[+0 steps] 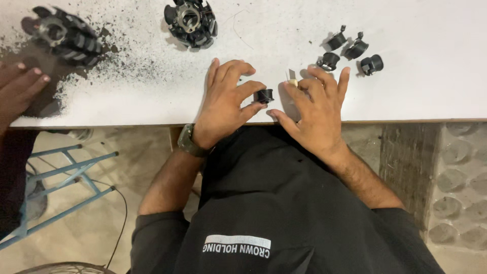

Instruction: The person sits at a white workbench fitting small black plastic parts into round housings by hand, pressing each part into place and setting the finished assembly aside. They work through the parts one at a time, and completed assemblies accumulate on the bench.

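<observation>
My left hand (225, 104), with a dark watch on the wrist, pinches a small black spool (264, 95) between thumb and forefinger just above the white table (416, 96) near its front edge. My right hand (314, 109) is right beside it, thumb reaching toward the spool, fingers curled on a small blade with a pale handle (292, 79). Several more small black spools (350, 50) lie loose on the table just beyond my right hand.
A round black stator with wound poles (191, 23) sits at the far middle. A second one (63, 35) rests at far left in a patch of dark dust (111, 61). Another person's hand (20, 86) lies at the left edge. A blue metal frame (71, 172) stands below the table.
</observation>
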Demonstrator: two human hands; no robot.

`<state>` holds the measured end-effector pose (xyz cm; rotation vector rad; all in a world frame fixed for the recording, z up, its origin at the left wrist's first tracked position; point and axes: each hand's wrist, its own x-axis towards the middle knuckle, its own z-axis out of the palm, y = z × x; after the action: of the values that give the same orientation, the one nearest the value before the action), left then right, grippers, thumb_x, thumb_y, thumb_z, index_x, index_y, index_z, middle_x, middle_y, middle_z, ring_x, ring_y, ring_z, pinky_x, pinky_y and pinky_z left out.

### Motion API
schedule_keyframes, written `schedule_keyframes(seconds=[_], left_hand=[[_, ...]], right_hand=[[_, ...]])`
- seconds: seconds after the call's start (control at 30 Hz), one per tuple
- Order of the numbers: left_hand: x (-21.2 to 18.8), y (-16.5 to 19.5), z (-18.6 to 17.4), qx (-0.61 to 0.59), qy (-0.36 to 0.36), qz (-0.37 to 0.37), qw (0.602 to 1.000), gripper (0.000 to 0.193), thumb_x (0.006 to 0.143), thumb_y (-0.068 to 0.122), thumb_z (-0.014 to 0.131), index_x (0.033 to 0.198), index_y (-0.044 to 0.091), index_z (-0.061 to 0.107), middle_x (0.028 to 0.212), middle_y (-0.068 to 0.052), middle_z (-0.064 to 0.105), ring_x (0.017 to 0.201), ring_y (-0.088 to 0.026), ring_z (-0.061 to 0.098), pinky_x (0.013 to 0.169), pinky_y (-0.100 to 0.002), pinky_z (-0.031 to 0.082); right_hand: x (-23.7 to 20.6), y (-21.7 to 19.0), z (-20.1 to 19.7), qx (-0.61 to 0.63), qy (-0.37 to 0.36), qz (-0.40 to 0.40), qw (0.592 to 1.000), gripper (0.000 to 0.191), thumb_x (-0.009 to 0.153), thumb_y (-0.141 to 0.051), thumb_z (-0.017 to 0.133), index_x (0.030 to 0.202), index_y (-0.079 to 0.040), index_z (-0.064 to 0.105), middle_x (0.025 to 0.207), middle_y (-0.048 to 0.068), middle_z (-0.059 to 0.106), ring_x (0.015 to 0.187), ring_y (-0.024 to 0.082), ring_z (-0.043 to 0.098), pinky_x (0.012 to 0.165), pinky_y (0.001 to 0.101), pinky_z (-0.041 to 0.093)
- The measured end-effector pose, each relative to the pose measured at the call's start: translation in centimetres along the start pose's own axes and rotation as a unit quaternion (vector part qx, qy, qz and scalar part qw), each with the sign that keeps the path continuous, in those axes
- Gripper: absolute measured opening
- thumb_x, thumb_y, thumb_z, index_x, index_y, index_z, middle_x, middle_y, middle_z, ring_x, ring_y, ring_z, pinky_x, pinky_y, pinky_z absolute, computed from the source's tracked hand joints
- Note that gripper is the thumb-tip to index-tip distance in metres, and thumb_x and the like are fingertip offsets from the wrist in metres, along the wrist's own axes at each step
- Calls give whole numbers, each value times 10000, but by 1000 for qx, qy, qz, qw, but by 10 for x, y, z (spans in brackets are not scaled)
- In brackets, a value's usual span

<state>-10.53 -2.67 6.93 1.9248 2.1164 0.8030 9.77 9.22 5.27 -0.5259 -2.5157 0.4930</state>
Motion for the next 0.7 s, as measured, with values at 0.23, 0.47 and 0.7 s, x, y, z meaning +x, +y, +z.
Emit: schedule_keyframes(seconds=[0.23, 0.47, 0.7], left_hand=[[-25, 8, -13, 30, -14, 22, 999, 578, 850, 236, 811, 1397, 152, 646, 1611, -173, 358, 1517, -411, 264, 1220, -623, 198], [-37, 7, -24, 83, 56, 128, 987, 525, 949, 152, 755, 1459, 157, 631, 1638, -165, 352, 1549, -353, 270, 1260, -567, 264], [-41, 13, 5, 96, 120, 150, 977, 161, 977, 138, 778, 1119, 84, 725, 1465, -93, 577, 1449, -297, 456, 1239, -533, 353]], right_hand=[[-1, -12, 13, 21, -12, -26, 999, 379, 882, -277, 885, 1194, -110, 750, 1137, 59, 588, 1348, 302, 494, 1299, 629, 55], [-3, -18, 11, 20, 5, -26, 999, 338, 823, -229, 897, 1052, -69, 706, 1097, 94, 584, 1255, 325, 520, 1280, 658, 68], [-6, -21, 11, -3, 26, 3, 1000, 336, 804, -227, 906, 1023, -84, 694, 1124, 107, 572, 1231, 332, 513, 1278, 669, 81]])
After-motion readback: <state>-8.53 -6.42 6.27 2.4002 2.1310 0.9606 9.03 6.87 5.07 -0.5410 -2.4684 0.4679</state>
